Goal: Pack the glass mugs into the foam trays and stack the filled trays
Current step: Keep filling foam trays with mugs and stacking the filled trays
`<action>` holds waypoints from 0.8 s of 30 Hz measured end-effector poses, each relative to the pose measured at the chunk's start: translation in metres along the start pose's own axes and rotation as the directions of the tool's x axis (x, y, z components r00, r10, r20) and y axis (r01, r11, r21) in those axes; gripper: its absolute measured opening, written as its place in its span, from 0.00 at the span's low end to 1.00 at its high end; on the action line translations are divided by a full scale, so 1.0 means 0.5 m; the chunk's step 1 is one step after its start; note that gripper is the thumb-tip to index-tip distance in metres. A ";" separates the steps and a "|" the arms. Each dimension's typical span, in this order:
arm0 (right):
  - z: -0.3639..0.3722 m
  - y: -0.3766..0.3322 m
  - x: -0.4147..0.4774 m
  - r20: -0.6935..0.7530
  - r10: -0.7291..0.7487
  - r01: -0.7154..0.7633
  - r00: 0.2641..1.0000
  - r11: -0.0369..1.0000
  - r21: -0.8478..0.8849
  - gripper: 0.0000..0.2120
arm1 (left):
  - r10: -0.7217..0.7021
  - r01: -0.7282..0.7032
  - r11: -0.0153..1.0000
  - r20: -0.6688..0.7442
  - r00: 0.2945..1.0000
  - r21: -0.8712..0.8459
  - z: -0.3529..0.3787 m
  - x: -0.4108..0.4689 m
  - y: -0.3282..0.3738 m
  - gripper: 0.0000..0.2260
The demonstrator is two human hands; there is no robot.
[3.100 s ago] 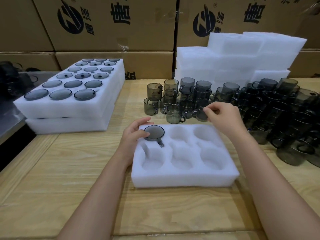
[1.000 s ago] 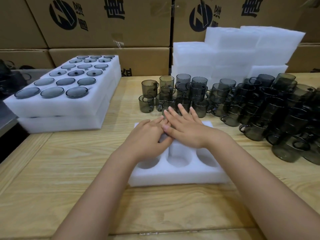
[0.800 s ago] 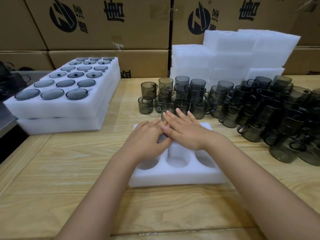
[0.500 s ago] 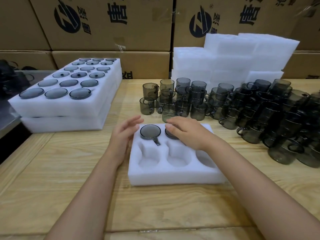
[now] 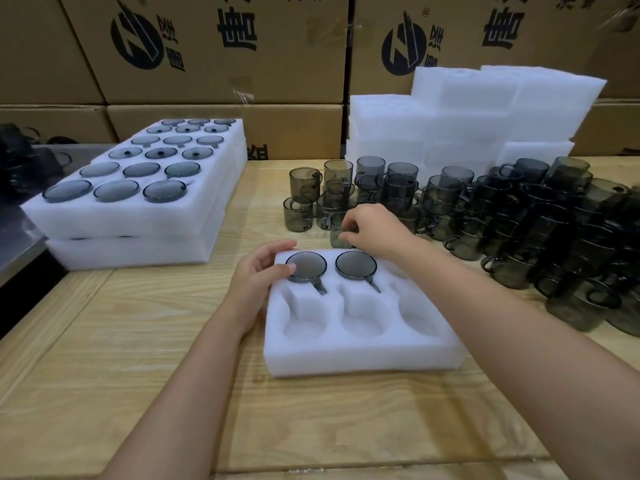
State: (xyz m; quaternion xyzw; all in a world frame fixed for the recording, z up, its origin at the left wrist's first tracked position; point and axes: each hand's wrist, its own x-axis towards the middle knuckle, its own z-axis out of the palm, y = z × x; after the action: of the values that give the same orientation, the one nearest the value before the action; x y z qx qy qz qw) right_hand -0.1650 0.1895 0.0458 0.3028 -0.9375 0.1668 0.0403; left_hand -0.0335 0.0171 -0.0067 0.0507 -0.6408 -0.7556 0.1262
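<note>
Far corner of foam tray (image 5: 363, 358) gripped by left hand (image 5: 258, 277), apparently to steady it; two seated mugs (image 5: 306, 267), inverted, lie beside its thumb. Beyond, a loose glass mug (image 5: 337, 235) is pinched by right hand (image 5: 375, 230), likely for the third pocket.

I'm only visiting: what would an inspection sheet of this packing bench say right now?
Surface: wooden table, pale planks.
Job's things: foam tray holds left mug and middle mug in its far row, near row empty; loose mugs behind; filled trays stacked left.
Clutter: dark objects far left, unclear.
Hands: left hand grips the foam tray's corner, thumb on left mug; right hand pinches front mug.
Cables: nothing seen.
Surroundings: cardboard boxes, spare foam.
</note>
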 end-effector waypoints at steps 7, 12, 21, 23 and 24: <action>-0.015 0.008 -0.027 -0.098 0.016 0.003 0.995 0.980 0.198 0.06 | 0.024 -0.024 1.000 0.000 1.000 0.004 0.000 0.000 -0.002 0.18; -0.079 0.027 -0.075 -0.382 0.097 0.096 0.919 0.885 0.455 0.09 | 0.019 -0.019 1.000 -0.014 1.000 -0.002 0.001 0.001 0.000 0.19; -0.145 0.061 -0.164 -0.060 -0.004 0.041 0.998 0.779 0.626 0.09 | 0.021 -0.021 1.000 -0.009 1.000 -0.007 0.003 -0.001 0.002 0.18; -0.146 0.064 -0.172 0.021 -0.061 0.039 0.998 0.826 0.563 0.08 | 0.025 -0.025 1.000 -0.006 1.000 -0.007 0.004 -0.001 0.003 0.18; -0.145 0.066 -0.175 0.055 -0.080 0.037 0.995 0.838 0.545 0.08 | 0.026 -0.026 1.000 -0.004 1.000 -0.006 0.004 -0.001 0.002 0.19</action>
State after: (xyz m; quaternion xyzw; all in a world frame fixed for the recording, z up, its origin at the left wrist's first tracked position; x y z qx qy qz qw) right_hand -0.1150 0.2875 0.0889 0.3365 -0.8430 0.4126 -0.0775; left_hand -0.0333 0.0189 -0.0053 0.0435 -0.6389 -0.7556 0.1376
